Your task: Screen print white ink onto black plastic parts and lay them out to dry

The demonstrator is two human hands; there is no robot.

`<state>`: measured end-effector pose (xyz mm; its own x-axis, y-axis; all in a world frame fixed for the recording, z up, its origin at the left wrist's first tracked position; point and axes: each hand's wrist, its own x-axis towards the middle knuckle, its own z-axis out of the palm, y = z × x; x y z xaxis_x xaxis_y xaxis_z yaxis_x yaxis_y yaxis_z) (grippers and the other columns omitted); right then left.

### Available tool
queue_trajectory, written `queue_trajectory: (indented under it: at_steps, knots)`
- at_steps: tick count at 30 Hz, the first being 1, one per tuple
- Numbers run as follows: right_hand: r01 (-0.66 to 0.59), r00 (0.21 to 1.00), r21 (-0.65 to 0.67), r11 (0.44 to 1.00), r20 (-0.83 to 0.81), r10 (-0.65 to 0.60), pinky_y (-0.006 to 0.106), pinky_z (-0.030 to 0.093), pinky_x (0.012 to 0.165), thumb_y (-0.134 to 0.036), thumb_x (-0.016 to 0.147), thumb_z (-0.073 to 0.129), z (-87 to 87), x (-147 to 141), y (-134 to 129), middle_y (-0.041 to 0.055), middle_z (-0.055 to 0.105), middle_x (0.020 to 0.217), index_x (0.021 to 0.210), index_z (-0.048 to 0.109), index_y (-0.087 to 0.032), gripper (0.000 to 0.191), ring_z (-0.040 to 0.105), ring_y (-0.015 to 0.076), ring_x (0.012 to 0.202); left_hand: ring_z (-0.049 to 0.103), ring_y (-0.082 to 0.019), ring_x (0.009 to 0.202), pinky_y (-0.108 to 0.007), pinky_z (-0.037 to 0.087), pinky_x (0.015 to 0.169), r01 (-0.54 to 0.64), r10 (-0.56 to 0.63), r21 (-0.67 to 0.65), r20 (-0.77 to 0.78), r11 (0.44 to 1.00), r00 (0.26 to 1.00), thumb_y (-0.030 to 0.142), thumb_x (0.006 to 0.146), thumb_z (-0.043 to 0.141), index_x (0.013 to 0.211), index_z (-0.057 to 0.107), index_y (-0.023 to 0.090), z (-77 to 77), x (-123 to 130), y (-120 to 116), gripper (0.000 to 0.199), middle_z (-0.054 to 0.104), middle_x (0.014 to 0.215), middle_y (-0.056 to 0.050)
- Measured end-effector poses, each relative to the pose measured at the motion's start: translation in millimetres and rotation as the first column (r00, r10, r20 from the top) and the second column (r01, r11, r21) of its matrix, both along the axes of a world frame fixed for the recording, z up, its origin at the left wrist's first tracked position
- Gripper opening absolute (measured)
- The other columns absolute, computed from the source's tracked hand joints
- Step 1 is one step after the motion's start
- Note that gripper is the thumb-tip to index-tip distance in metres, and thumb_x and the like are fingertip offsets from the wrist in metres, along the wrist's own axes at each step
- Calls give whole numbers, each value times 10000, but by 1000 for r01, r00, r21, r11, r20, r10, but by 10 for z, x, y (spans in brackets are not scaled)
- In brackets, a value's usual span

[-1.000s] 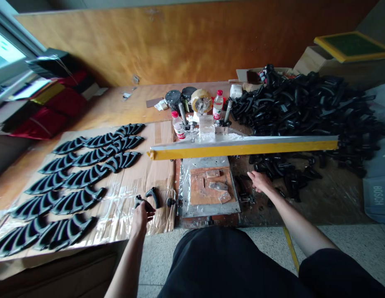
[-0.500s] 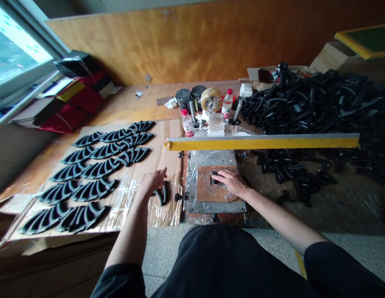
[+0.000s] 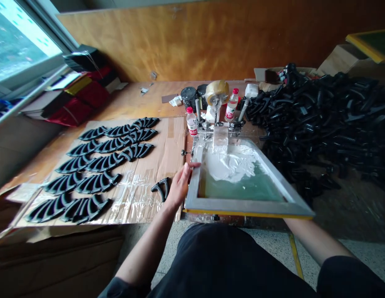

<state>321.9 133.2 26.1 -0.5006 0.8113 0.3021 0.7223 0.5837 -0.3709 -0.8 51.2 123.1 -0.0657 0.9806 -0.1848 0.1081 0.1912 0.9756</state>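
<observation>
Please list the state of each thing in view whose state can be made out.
Screen-printing frame: roughly level, mesh partly covered.
White paste: smeared unevenly across the mesh.
Left bottle: upright, capped.
Right bottle: upright, capped.
Curved black parts on the cardboard: mostly fanned in rows.
Black parts at right: heaped loosely.
Left hand: at the frame's left edge.
Right hand: hidden.

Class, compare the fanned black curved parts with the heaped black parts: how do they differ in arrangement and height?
The fanned black curved parts lie in orderly rows on flat brown cardboard; the heaped black parts point every way. The fanned parts lie low; the heaped parts pile over one another. Both are black and include curved pieces.
</observation>
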Motion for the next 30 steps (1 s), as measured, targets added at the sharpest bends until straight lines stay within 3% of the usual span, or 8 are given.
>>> queue_trajectory:
  at_steps: [4, 7, 9, 13, 20, 23, 27, 30]
  knots:
    - [366, 928, 151, 918, -129, -349, 332, 522, 741, -237, 930, 430, 244, 112, 314, 156, 659, 992, 1113, 673, -77, 344, 613, 222, 818, 459, -108, 587, -221, 368, 549, 43, -52, -164, -47, 985, 998, 541, 874, 504, 1390, 463, 246, -595, -15, -241, 595, 537, 715, 23]
    - [272, 962, 201, 941, -84, -260, 426, 479, 916, -274, 797, 684, 440, -398, 479, 162, 527, 1302, 1292, 553, -139, 530, 553, 288, 1104, 454, -103, 570, -214, 355, 550, 27, -64, -208, -174, 978, 983, 486, 868, 517, 1443, 390, 251, -936, 26, -246, 634, 500, 677, 42]
    - [122, 991, 141, 982, 35, -128, 443, 465, 914, -259, 745, 745, 507, -796, 509, 144, 559, 1257, 1232, 576, -152, 526, 537, 302, 1111, 474, -108, 580, -216, 355, 560, 23, -85, -218, -281, 976, 956, 474, 874, 498, 1433, 408, 255, -1050, 40, -211, 607, 509, 674, 41]
    - [-29, 968, -87, 996, 245, 49, 335, 464, 738, -178, 820, 641, 427, -1156, 292, 81, 667, 911, 932, 645, -177, 112, 601, 232, 848, 513, -126, 627, -230, 361, 588, 36, -129, -230, -402, 972, 907, 470, 890, 461, 1413, 437, 247, -1101, 30, -167, 569, 536, 691, 30]
    - [-488, 814, -175, 855, 261, 518, 266, 404, 657, -14, 772, 516, 435, -775, -210, 37, 674, 871, 861, 652, -197, 245, 594, 178, 822, 529, -142, 669, -247, 363, 623, 24, -121, -236, -404, 971, 907, 483, 894, 453, 1403, 443, 247, -1137, 26, -183, 561, 560, 730, 15]
    - [-468, 821, -243, 850, 236, 519, 247, 372, 606, -49, 750, 577, 495, -764, -121, -11, 657, 792, 803, 641, -219, 190, 590, 155, 761, 517, -134, 649, -244, 356, 611, 26, -114, -223, -388, 974, 915, 476, 898, 449, 1416, 423, 253, -1137, 31, -187, 564, 547, 725, 23]
    - [-339, 917, -59, 939, 205, 343, 262, 394, 651, -26, 782, 540, 374, -844, -121, 31, 675, 889, 887, 665, -191, 233, 591, 176, 829, 494, -119, 611, -237, 358, 600, 21, -104, -228, -358, 974, 928, 471, 890, 468, 1423, 416, 243, -1092, 33, -190, 582, 534, 702, 35]
    - [-402, 893, -16, 915, 215, 396, 267, 408, 649, -8, 776, 544, 287, -825, -259, 50, 678, 905, 915, 672, -178, 254, 592, 181, 825, 478, -110, 586, -228, 356, 582, 8, -86, -225, -340, 974, 937, 461, 874, 499, 1413, 435, 233, -1057, 35, -193, 589, 524, 678, 39]
